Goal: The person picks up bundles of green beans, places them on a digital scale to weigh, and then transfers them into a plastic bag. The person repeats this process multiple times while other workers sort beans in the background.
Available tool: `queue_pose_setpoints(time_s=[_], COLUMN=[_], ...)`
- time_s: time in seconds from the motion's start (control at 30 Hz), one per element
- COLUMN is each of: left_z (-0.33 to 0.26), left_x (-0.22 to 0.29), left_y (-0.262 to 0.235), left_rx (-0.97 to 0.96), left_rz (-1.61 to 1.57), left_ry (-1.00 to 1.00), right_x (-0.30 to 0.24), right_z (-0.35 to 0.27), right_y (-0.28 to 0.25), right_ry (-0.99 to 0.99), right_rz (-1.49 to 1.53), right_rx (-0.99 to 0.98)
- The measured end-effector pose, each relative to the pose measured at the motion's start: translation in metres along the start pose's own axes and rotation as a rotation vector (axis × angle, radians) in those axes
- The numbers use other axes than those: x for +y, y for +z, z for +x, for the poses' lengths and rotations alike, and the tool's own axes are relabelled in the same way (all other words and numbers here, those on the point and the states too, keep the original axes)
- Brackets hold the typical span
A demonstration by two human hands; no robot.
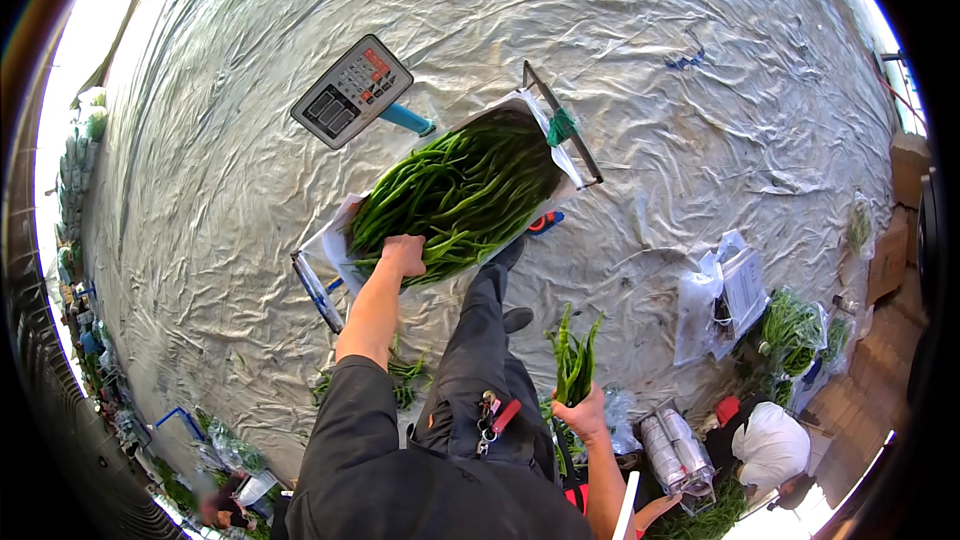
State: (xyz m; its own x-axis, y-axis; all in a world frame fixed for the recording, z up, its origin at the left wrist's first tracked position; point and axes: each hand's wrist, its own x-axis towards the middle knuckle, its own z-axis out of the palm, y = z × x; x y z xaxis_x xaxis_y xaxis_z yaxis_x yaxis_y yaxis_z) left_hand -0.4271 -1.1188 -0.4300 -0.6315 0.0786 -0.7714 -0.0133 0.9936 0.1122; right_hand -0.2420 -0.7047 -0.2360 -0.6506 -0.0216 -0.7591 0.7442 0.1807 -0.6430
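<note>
A long white-lined bag of green chili peppers (470, 175) stands open before me, filled with long thin pods. My left hand (405, 255) reaches into its near left end, fingers curled around some of the peppers; the fingertips are partly hidden. Off to my right, my right hand (588, 412) grips a small bunch of green chili peppers (573, 360), their tips pointing up and away from me. A metal frame (565, 125) with a green tie stands at the bag's far right end.
Beyond the bag is a scale display (352, 90) on a blue post (408, 120). Wrinkled pale sheeting (640, 30) covers the floor. At right lie plastic bags (720, 290) and bagged greens (790, 335). A person in white (770, 445) bends low by a wrapped bundle (678, 450). Loose peppers (408, 375) lie near my left arm.
</note>
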Motion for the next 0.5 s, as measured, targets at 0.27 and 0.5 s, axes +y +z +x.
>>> queue_pose_setpoints(time_s=[0.27, 0.5], left_z=[-0.015, -0.040], left_x=[0.002, 0.027], left_y=[-0.022, -0.048], left_rx=[0.023, -0.031], left_rz=[0.145, 0.149], left_ry=[0.041, -0.043], right_x=[-0.001, -0.010], right_z=[0.006, 0.005], right_y=[0.005, 0.005], right_ry=[-0.030, -0.063], right_rz=[0.007, 0.020], right_rx=[-0.023, -0.013])
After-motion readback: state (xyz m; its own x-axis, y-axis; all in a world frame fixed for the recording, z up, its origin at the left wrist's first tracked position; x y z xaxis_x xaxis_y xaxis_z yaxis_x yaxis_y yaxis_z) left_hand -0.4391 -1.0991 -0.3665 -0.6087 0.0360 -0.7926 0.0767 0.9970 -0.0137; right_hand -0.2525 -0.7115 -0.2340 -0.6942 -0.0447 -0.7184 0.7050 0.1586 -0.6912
